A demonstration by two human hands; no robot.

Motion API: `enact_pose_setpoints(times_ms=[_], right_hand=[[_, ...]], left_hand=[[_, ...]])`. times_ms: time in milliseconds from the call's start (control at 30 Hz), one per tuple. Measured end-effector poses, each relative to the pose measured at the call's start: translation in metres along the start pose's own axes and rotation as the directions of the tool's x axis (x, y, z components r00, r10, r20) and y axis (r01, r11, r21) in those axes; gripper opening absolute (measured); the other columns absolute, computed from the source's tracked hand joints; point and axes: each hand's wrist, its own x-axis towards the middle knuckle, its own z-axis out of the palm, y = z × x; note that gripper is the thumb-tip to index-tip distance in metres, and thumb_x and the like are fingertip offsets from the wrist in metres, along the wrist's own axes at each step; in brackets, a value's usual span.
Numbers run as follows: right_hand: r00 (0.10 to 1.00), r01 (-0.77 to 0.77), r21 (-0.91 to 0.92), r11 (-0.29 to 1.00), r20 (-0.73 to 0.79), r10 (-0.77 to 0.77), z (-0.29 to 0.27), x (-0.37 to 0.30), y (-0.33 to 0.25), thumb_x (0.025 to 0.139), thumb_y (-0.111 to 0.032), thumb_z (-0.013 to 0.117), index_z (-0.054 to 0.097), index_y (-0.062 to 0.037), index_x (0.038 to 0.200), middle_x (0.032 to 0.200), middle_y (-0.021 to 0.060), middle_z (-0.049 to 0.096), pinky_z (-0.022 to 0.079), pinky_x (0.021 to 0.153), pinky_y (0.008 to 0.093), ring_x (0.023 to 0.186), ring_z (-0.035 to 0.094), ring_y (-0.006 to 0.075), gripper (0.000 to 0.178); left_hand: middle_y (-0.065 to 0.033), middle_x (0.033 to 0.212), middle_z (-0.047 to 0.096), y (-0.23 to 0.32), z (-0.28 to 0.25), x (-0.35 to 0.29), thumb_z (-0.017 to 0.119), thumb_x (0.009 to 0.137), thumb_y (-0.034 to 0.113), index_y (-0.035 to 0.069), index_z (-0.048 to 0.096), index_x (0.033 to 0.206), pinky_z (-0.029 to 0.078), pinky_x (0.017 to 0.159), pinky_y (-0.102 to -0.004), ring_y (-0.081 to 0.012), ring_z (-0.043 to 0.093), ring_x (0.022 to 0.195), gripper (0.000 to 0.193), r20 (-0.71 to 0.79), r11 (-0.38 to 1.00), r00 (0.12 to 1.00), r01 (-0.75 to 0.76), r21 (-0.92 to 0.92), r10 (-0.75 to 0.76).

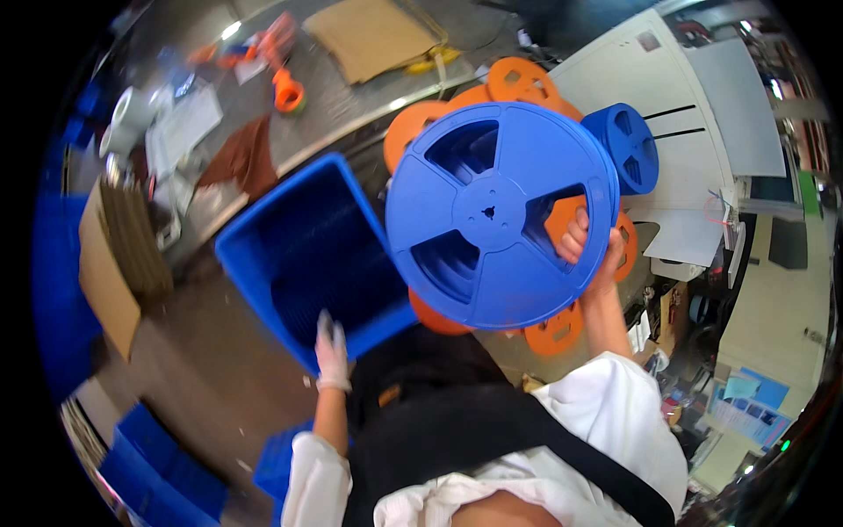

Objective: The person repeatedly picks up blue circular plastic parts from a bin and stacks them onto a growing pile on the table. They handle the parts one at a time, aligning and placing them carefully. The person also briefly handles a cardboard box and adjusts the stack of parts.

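Note:
A large blue plastic reel with window-like cut-outs is held up in front of me. My right hand grips it at the right, its fingers hooked through one cut-out. Layered edges show inside the windows and along the right rim; whether it is one reel or a stack, I cannot tell. My left hand, in a pale glove and blurred, is at the near edge of a deep blue bin. Its fingers stretch out with nothing seen in them. Dark ridged edges show low inside the bin.
Orange reels lie behind and below the blue one, and another blue reel stands beside a white cabinet. A grey workbench at the back carries cardboard and orange tape. Folded cardboard and blue bins are at left.

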Motion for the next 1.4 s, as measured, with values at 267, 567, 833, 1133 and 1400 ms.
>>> enact_pose_setpoints(times_ms=[267, 567, 833, 1133, 1400], right_hand=[[0.918, -0.284, 0.36, 0.889, 0.369, 0.144, 0.095, -0.119, 0.191, 0.088, -0.023, 0.06, 0.048, -0.005, 0.095, 0.061, -0.0024, 0.038, 0.034, 0.05, 0.0266, 0.05, 0.036, 0.0098, 0.023], [0.875, -0.326, 0.182, 0.928, 0.429, 0.223, 0.137, -0.187, 0.222, 0.084, -0.032, 0.068, 0.044, -0.0107, 0.092, 0.059, -0.0039, 0.035, 0.032, 0.051, 0.0278, 0.051, 0.036, 0.0103, 0.033], [0.862, -0.325, 0.094, 0.941, 0.439, 0.254, 0.134, -0.205, 0.207, 0.08, -0.034, 0.07, 0.042, -0.0149, 0.088, 0.059, -0.0037, 0.036, 0.031, 0.053, 0.0289, 0.05, 0.034, 0.0115, 0.035], [0.848, -0.312, 0.046, 0.949, 0.463, 0.256, 0.126, -0.211, 0.192, 0.078, -0.036, 0.071, 0.041, -0.0158, 0.085, 0.058, -0.0034, 0.036, 0.031, 0.053, 0.0294, 0.049, 0.034, 0.0121, 0.037], [0.826, -0.32, 0.015, 0.947, 0.495, 0.271, 0.136, -0.2, 0.188, 0.076, -0.038, 0.073, 0.042, -0.0141, 0.085, 0.057, -0.0031, 0.035, 0.031, 0.053, 0.0287, 0.05, 0.036, 0.0127, 0.04]], left_hand=[[-0.0289, 0.15, 0.034, 0.137, -0.121, -0.055, 0.055, 0.091, 0.032, -0.003, 0.04, 0.144, 0.015, 0.119, -0.0523, -0.0449, 0.027, 0.142, 0.065, 0.026, 0.582, 0.727, -0.571, 0.579, 0.687], [-0.026, 0.135, 0.052, 0.095, -0.15, -0.087, 0.058, 0.082, 0.022, -0.002, 0.054, 0.128, 0.031, 0.112, -0.0523, -0.0412, 0.048, 0.128, 0.052, 0.0, 0.724, 0.772, -0.596, 0.348, 0.636], [-0.0243, 0.139, 0.047, 0.13, -0.125, -0.143, 0.057, 0.083, 0.017, -0.001, 0.048, 0.136, 0.028, 0.115, -0.051, -0.0395, 0.042, 0.134, 0.056, 0.251, 0.485, 0.57, -0.81, 0.329, 0.782], [-0.0213, 0.146, 0.042, 0.113, -0.107, -0.137, 0.058, 0.086, 0.029, 0.004, 0.043, 0.141, 0.02, 0.118, -0.0511, -0.0364, 0.036, 0.139, 0.062, 0.229, 0.451, 0.575, -0.785, 0.426, 0.785], [-0.0187, 0.148, 0.043, 0.1, -0.115, -0.126, 0.056, 0.089, 0.03, 0.004, 0.043, 0.143, 0.02, 0.118, -0.0512, -0.0353, 0.036, 0.14, 0.061, 0.263, 0.384, 0.566, -0.768, 0.512, 0.782]])
